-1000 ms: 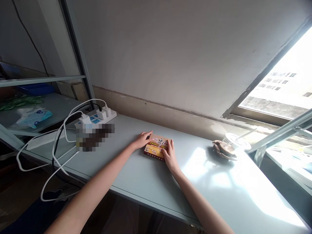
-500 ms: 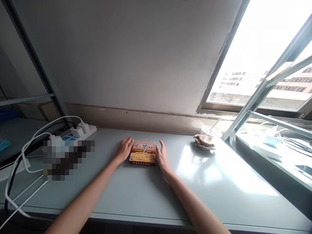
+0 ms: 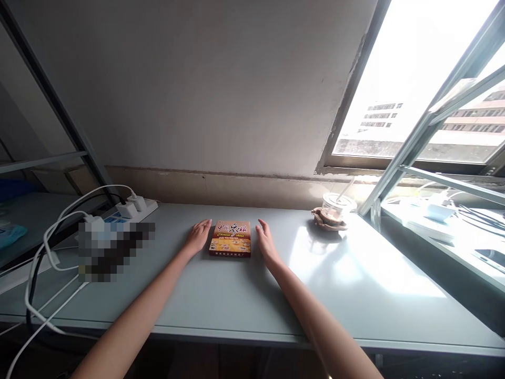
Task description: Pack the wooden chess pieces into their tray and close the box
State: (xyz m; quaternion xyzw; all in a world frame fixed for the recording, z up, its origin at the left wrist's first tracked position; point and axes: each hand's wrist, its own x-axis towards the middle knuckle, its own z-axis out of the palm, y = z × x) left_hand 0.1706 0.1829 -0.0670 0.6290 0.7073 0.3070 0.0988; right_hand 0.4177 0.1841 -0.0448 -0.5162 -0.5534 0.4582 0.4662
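A red and yellow box marked "Chinese chess" [image 3: 230, 239] lies flat on the grey table [image 3: 221, 295], near its middle. Just left of the box, my left hand [image 3: 198, 236] rests with its fingers extended and holds nothing. On the other side, my right hand [image 3: 268, 242] stands on its edge, palm facing the box, fingers stretched out and nothing in it. A narrow gap shows between each hand and the box.
To the right, a clear plastic cup with a straw [image 3: 335, 206] sits by a brown carved holder [image 3: 329, 220]. A white power strip [image 3: 148, 209] with plugs and looping cables lies at the left, beside a pixelated patch. Metal frames flank the table.
Both hands have moved slightly outward, widening the space between them and the box. The whole view has shifted a little, with the table appearing higher.
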